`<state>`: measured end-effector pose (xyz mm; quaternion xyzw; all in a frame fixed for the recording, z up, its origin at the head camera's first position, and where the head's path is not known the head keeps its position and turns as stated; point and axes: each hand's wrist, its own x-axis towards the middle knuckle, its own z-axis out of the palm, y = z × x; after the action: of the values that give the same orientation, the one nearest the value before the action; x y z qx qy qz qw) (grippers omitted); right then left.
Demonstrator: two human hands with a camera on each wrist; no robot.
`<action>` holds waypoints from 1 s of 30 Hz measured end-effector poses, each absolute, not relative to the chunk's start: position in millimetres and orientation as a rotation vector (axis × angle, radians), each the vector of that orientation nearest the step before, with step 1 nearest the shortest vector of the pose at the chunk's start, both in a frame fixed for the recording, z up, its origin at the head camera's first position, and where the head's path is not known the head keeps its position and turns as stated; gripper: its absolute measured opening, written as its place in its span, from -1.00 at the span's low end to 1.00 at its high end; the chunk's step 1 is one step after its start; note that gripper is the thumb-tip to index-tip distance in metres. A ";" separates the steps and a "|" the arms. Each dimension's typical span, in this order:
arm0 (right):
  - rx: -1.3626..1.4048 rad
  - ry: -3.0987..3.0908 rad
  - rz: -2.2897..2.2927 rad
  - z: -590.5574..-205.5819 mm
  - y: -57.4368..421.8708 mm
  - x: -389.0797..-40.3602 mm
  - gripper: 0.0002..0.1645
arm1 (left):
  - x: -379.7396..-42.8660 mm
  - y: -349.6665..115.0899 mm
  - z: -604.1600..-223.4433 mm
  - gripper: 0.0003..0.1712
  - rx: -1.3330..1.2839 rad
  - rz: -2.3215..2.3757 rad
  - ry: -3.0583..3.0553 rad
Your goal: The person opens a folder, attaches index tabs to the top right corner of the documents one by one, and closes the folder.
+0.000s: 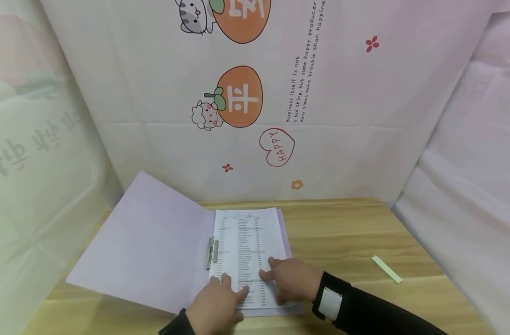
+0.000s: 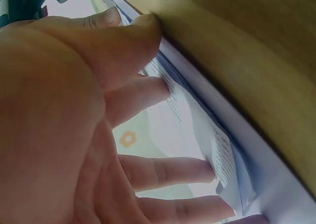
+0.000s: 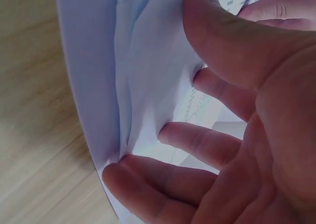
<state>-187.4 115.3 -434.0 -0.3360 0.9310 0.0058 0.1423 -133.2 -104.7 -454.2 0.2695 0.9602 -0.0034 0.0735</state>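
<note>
A lilac folder (image 1: 150,242) lies spread on the table, its cover turned to the left. Printed sheets (image 1: 276,232) rest on its right side, their left edge beside a metal clip (image 1: 212,253) at the spine. With fingers spread, my left hand (image 1: 216,304) touches the lower left of the sheets; its thumb is near the bottom edge of the folder in the left wrist view. My right hand (image 1: 294,279) rests its fingertips on the lower right of the sheets. In the right wrist view, the sheet edges (image 3: 123,81) bow up slightly under the right fingers.
On the wooden table (image 1: 338,232), a small pale green strip (image 1: 386,269) lies to the right of the folder. A printed cloth (image 1: 343,153) stands behind the table, with further cloth along both sides. The folder's cover reaches the left side of the table.
</note>
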 end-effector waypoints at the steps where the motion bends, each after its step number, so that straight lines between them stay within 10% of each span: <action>1: -0.967 2.686 0.010 -433.8 115.8 -187.6 -0.16 | -133.5 -103.9 -453.6 -0.36 0.814 -0.022 2.883; 19: -0.995 2.707 -0.133 -441.4 146.0 -196.8 -0.24 | -140.5 -92.1 -457.4 -0.37 0.878 -0.092 2.912; 30: -0.787 3.095 -0.099 -468.8 327.5 -218.8 -0.02 | -142.2 -89.1 -456.9 -0.38 0.854 -0.109 2.891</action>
<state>-218.8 327.5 -468.8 -0.2463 0.9683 -0.0309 -0.0270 -142.2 -89.1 -456.9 0.2825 0.9566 -0.0362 0.0625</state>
